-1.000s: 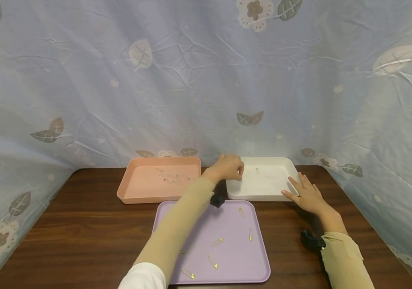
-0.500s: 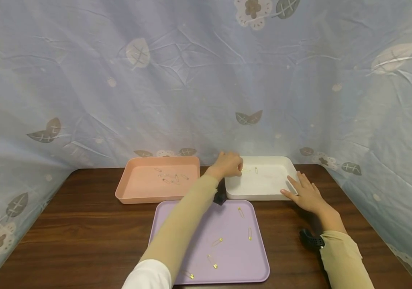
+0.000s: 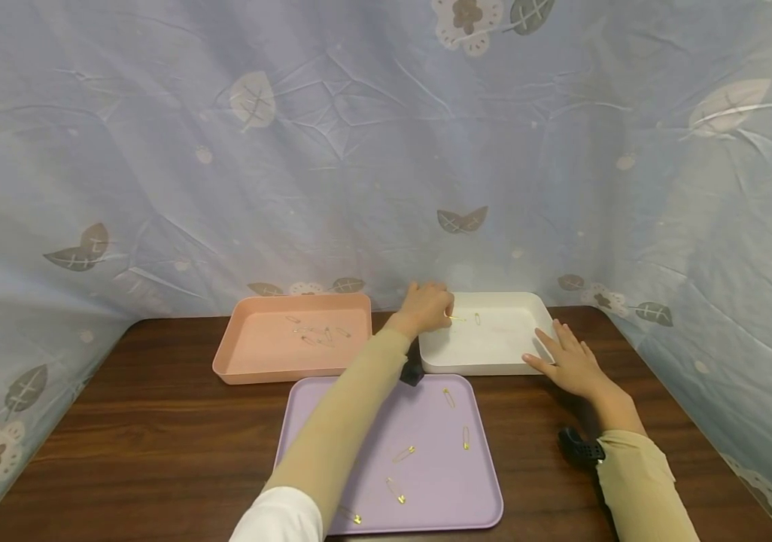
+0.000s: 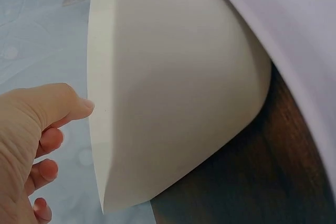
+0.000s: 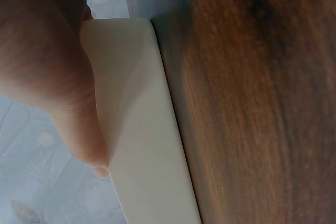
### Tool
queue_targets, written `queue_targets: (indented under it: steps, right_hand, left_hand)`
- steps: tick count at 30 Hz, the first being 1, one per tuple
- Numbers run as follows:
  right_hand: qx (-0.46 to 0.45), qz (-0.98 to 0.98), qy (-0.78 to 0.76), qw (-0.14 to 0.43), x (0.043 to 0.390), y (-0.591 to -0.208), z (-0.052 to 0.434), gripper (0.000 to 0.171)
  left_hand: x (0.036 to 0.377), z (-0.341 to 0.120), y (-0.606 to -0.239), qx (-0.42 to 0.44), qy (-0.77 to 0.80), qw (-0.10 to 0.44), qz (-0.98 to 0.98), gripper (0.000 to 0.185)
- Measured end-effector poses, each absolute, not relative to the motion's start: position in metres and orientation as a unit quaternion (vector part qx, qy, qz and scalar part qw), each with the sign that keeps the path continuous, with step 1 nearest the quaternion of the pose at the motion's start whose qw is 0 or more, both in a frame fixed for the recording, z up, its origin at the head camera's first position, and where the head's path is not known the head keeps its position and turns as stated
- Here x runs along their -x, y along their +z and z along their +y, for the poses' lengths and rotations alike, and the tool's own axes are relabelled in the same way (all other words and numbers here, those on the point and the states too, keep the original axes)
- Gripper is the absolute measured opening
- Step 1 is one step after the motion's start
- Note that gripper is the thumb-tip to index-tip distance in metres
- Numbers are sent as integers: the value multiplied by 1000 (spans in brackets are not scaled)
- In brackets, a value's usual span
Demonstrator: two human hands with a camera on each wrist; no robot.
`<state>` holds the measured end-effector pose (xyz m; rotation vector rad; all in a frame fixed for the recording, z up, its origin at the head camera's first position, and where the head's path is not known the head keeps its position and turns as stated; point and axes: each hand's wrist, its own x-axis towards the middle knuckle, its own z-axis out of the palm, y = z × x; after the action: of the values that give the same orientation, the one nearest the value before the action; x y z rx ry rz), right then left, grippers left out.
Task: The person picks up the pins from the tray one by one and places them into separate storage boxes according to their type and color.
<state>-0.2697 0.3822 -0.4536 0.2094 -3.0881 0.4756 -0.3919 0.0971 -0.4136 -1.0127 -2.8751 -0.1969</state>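
I see my left hand (image 3: pixel 429 309) pinching a small gold safety pin (image 3: pixel 457 319) over the shallow white plastic tray (image 3: pixel 487 367). My right hand (image 3: pixel 570 364) lies flat and relaxed, touching that tray's corner.

White tray (image 3: pixel 494 360); pink tray (image 3: pixel 257 369); lilac tray (image 3: pixel 474 497); gold pins (image 3: pixel 402 454).

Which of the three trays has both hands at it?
The white tray: left hand at its far-left corner, right hand on its near-right rim; pink tray and purple tray untouched.
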Motion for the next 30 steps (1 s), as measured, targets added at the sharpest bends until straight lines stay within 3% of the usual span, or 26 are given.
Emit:
queue_targets:
  steps: [10, 30]
  right_hand:
    - [-68, -986, 153, 3, 268, -452, 381, 78]
    - [-69, -986, 153, 2, 270, -454, 383, 79]
  left_hand:
    - [385, 92, -409, 337, -46, 54, -939, 10]
    - [347, 52, -383, 378, -42, 128, -916, 14]
